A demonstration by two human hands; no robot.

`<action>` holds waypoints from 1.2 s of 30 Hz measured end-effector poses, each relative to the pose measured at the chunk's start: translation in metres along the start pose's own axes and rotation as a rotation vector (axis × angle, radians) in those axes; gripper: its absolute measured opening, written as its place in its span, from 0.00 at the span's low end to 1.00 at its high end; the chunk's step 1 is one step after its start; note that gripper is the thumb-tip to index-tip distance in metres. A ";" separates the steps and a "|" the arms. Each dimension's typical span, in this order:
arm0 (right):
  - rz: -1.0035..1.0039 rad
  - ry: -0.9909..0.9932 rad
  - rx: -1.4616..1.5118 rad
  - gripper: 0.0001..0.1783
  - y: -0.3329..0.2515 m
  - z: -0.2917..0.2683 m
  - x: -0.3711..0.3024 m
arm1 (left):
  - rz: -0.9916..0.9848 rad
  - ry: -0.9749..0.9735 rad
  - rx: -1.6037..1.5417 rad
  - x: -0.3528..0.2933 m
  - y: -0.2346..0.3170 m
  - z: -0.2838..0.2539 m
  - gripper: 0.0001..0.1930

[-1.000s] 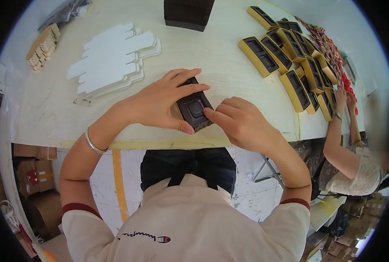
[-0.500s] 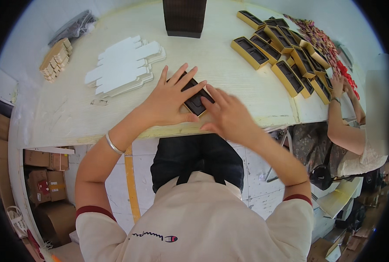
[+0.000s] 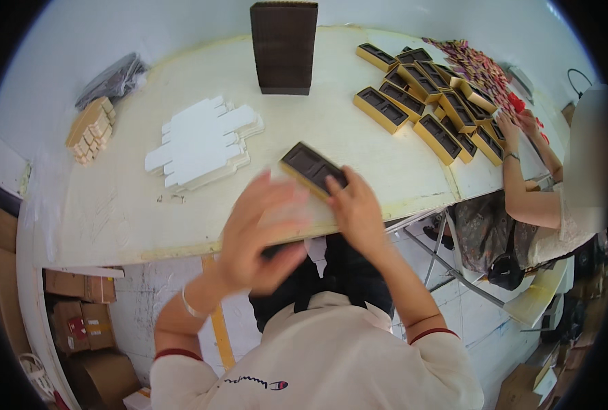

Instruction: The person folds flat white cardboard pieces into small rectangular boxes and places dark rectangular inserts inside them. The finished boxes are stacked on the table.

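Note:
A narrow gold-sided box with a black recessed insert (image 3: 309, 164) lies tilted near the front edge of the table. My right hand (image 3: 360, 215) grips its right end, the fingertips on the insert and the gold side. My left hand (image 3: 257, 225) is lifted off the box, nearer to me and over the table edge. It is smeared by motion, but the thumb stands apart from the fingers and nothing shows in it.
White flat card blanks (image 3: 198, 147) lie stacked at left, beside small pale folded pieces (image 3: 91, 130) and a dark plastic bag (image 3: 113, 78). A tall stack of dark inserts (image 3: 283, 51) stands at back. Several gold boxes (image 3: 439, 140) are heaped at right, near a co-worker's hands (image 3: 512, 130).
My left hand has come off the box and drawn back toward me. My right hand has taken the box's right end, and the box is turned more sideways. The view has tilted upward.

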State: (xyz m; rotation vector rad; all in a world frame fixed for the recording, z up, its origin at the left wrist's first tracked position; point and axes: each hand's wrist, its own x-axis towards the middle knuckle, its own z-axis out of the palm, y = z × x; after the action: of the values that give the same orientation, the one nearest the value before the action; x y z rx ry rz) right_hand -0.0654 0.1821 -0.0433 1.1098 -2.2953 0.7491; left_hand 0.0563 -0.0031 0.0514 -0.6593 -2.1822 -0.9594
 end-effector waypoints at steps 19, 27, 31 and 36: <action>-0.065 0.125 -0.010 0.21 0.086 -0.034 0.136 | 0.985 1.010 -0.111 0.090 0.077 0.020 0.18; -0.355 0.182 0.303 0.20 0.052 -0.003 0.252 | 1.089 1.229 0.698 0.105 0.055 0.031 0.08; -0.543 -0.200 0.569 0.29 -0.009 0.068 0.208 | -0.367 -0.019 0.597 0.009 -0.018 0.004 0.18; -0.486 -0.466 0.467 0.31 -0.054 0.112 0.166 | -0.594 -0.094 0.766 -0.018 -0.089 -0.078 0.24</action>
State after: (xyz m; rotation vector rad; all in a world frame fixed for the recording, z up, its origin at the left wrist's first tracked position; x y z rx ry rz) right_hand -0.1343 -0.0103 -0.0081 2.1531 -2.0879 0.9191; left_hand 0.0376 -0.1213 0.0389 0.3266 -2.6216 -0.2724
